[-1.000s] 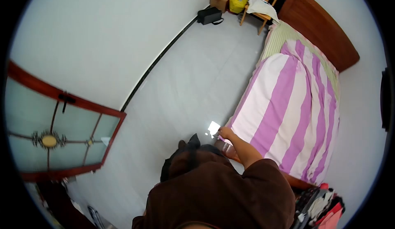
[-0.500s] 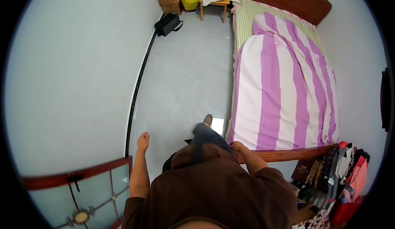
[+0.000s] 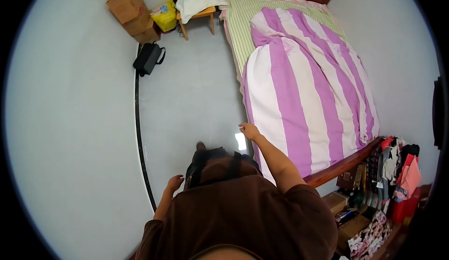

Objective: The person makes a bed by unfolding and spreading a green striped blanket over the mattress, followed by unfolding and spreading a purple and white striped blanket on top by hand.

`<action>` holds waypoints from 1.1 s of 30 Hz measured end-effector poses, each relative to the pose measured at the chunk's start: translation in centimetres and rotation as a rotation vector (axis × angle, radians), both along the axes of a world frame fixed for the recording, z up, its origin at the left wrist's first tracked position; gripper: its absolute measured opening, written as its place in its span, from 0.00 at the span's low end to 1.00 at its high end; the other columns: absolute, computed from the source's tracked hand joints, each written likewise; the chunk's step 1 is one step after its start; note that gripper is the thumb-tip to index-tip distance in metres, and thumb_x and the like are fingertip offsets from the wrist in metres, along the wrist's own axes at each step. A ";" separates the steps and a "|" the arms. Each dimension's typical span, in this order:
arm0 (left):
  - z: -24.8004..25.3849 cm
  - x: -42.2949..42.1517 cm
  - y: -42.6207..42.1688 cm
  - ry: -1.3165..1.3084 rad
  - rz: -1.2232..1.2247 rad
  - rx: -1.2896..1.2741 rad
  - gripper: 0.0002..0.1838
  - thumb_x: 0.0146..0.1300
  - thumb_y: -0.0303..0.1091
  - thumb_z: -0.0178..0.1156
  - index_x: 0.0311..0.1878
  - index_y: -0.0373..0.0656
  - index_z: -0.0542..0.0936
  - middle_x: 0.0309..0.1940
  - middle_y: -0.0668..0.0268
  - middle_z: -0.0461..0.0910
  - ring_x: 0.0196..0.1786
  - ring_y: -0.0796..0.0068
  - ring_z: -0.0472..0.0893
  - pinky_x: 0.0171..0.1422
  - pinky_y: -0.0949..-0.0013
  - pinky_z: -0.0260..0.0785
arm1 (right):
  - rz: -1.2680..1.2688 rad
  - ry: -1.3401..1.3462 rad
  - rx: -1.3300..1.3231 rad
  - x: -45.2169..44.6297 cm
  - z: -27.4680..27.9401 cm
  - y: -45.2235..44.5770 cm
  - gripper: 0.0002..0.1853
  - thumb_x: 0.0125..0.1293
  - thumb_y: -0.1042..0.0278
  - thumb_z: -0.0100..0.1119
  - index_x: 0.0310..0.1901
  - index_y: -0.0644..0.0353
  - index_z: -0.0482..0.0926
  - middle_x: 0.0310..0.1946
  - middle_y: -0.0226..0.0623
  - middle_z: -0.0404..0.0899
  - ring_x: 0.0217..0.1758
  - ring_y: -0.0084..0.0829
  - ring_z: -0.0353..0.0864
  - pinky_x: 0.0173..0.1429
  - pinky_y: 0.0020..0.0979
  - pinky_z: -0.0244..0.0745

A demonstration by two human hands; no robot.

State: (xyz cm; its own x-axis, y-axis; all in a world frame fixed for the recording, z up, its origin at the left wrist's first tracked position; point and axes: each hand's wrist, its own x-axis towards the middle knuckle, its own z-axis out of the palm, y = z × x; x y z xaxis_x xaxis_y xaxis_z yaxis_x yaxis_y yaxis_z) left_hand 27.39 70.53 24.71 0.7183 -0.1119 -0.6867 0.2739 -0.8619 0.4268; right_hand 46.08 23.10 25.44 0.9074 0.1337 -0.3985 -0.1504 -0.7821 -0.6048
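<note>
My left hand [image 3: 175,182] hangs low beside my body, its fingers loosely bent, with nothing seen in it; the wall is on its left. My right hand [image 3: 249,130] reaches forward at the side of the bed, fingers loosely curled and apart, holding nothing that I can see. Nearest to it is the quilt [image 3: 294,106] with purple and white stripes, which lies rumpled over the bed. A green striped sheet [image 3: 238,31] shows at the quilt's far side.
Ahead on the floor, a black bag [image 3: 148,60] lies against the left wall. Behind it stand cardboard boxes [image 3: 126,7], a yellow bag [image 3: 164,16] and a wooden chair [image 3: 206,12] with a white cloth [image 3: 199,3]. Clothes [image 3: 393,166] hang behind the bed's wooden footboard [image 3: 343,163].
I have stepped forward alongside the bed. My right hand has swung forward from the footboard, and my left hand has dropped back. The glass-panelled door at lower left has left the view.
</note>
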 end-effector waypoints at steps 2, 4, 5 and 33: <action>-0.3 4.7 1.5 0.055 0.005 0.044 0.22 0.60 0.49 0.52 0.52 0.45 0.77 0.44 0.54 0.79 0.49 0.53 0.77 0.54 0.58 0.68 | -0.012 0.093 0.038 3.0 1.1 0.7 0.17 0.59 0.59 0.48 0.47 0.56 0.77 0.42 0.46 0.79 0.47 0.46 0.77 0.52 0.40 0.71; -1.4 9.2 4.2 0.110 -0.021 0.095 0.22 0.60 0.49 0.51 0.51 0.45 0.77 0.46 0.54 0.78 0.52 0.54 0.76 0.56 0.59 0.67 | -0.005 0.046 -0.016 4.2 -1.2 0.5 0.17 0.59 0.59 0.49 0.47 0.56 0.77 0.42 0.46 0.79 0.47 0.46 0.77 0.52 0.40 0.71; -1.8 11.8 5.5 0.127 -0.038 0.113 0.22 0.60 0.50 0.51 0.51 0.45 0.77 0.46 0.54 0.78 0.52 0.54 0.75 0.57 0.59 0.67 | -0.002 0.020 -0.040 4.4 -3.0 0.0 0.17 0.59 0.59 0.49 0.47 0.56 0.77 0.41 0.46 0.79 0.46 0.46 0.77 0.51 0.40 0.71; 3.6 93.3 -24.2 -0.079 -0.753 -0.191 0.21 0.61 0.47 0.53 0.52 0.44 0.76 0.43 0.57 0.80 0.46 0.57 0.78 0.51 0.60 0.69 | -0.579 0.234 -0.105 47.8 -6.5 -14.7 0.17 0.56 0.58 0.51 0.46 0.54 0.79 0.44 0.46 0.79 0.49 0.45 0.76 0.55 0.39 0.70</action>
State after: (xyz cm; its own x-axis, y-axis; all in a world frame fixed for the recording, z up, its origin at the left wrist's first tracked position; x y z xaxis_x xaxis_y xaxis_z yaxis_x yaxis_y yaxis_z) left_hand 120.68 46.31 28.32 0.4480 -0.6995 -0.5568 -0.3930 -0.7135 0.5801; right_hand 93.92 8.41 18.94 0.7081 -0.4036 -0.5794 -0.6860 -0.5878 -0.4289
